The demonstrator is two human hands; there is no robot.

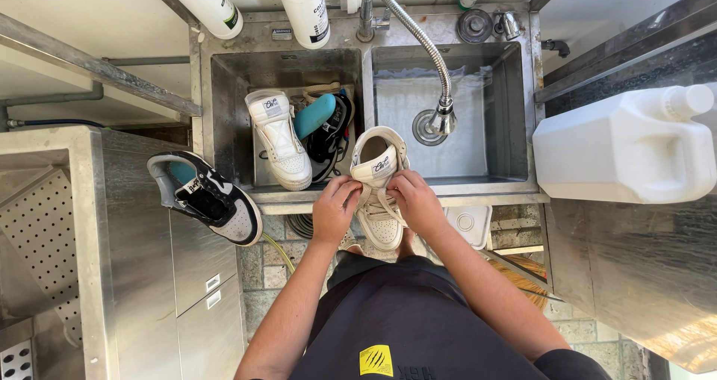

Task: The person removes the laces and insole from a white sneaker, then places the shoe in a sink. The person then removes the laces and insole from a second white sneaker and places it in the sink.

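A white sneaker point(379, 172) rests on the front rim of the steel double sink point(448, 189), toe pointing toward me. My left hand point(334, 208) and my right hand point(415, 200) both pinch its laces just below the tongue. In the left basin stands a second white sneaker point(279, 137) beside a black sneaker point(329, 137) with a teal insert. A black-and-white sneaker point(210, 198) lies tilted on the steel counter at the left.
A flexible metal faucet point(418, 40) hangs over the right basin. A large white plastic jug point(626, 145) lies on the right counter. Two white bottles point(258, 5) stand behind the sink. A perforated steel tray point(41, 223) sits at far left.
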